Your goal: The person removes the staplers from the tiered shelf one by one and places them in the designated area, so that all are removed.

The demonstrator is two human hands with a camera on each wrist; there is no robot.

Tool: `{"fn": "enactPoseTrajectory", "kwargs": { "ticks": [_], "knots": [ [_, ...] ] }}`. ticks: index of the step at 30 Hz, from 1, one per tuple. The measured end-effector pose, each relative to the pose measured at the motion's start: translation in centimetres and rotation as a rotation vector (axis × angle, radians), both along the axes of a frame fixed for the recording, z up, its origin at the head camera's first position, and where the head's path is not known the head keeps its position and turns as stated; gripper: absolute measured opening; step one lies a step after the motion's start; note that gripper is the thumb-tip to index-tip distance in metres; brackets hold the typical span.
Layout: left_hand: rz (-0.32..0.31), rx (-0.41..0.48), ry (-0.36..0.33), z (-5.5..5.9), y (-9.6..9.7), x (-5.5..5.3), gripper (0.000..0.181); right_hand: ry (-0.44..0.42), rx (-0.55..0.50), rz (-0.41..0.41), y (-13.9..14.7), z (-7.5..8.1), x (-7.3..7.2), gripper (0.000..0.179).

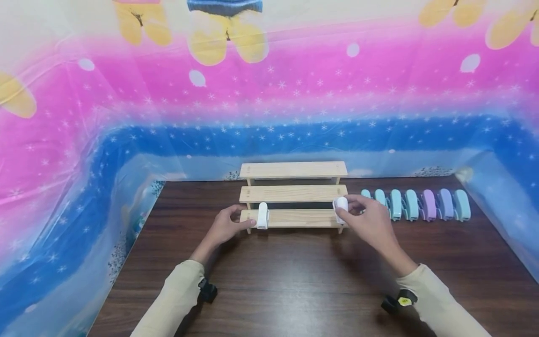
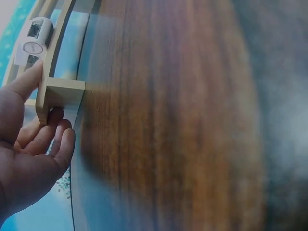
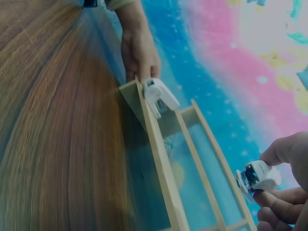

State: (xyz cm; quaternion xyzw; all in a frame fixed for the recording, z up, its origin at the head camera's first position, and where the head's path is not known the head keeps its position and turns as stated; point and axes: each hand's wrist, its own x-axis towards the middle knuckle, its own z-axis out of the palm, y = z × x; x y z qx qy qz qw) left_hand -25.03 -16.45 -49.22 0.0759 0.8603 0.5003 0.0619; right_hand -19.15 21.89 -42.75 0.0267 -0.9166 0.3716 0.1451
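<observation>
A three-step wooden rack (image 1: pixel 303 218) stands on the table. On the left of its lowest board sits a small white stapler-like device (image 1: pixel 263 216), also seen in the left wrist view. My left hand (image 1: pixel 226 225) grips that board's left end, thumb by the device and fingertips beneath the wood. Between thumb and fingers, my right hand (image 1: pixel 372 221) pinches a second white stapler-like device (image 3: pixel 262 175) above the right end of the lowest board. In the right wrist view its metal mechanism shows. Whether it touches the board I cannot tell.
Right of the rack stands a row of several similar devices in mint, pink-purple (image 1: pixel 428 206) and lavender (image 1: pixel 445 204). My right hand partly covers the leftmost ones. A patterned cloth (image 1: pixel 294 135) borders the dark wooden table (image 1: pixel 294 285) at the back and sides.
</observation>
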Motion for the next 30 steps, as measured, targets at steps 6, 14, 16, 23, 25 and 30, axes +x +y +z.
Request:
{"fn": "enactPoseTrajectory", "kwargs": {
  "ticks": [6, 14, 16, 23, 25, 30],
  "knots": [
    [-0.001, -0.004, 0.005, 0.0, 0.0, 0.1, 0.053, 0.020, 0.026, -0.060, 2.5, 0.2, 0.9, 0.047],
    [-0.002, 0.007, -0.005, 0.0, 0.0, 0.1, 0.054, 0.019, 0.046, -0.127, 5.8, 0.2, 2.4, 0.050],
    [0.000, 0.003, -0.004, 0.0, 0.0, 0.1, 0.054, 0.025, 0.055, -0.146, 6.6, 0.2, 2.6, 0.051],
    [0.006, -0.009, -0.007, 0.1, 0.1, 0.1, 0.053, 0.003, 0.073, -0.214, 9.3, 0.1, 3.5, 0.053],
    [0.006, -0.012, -0.009, 0.1, 0.1, 0.1, 0.053, -0.012, 0.070, -0.229, 9.9, -0.1, 3.7, 0.055],
    [0.004, -0.009, -0.010, 0.1, 0.1, 0.1, 0.053, -0.038, 0.058, -0.250, 11.1, -1.0, 4.0, 0.056]
  ]
}}
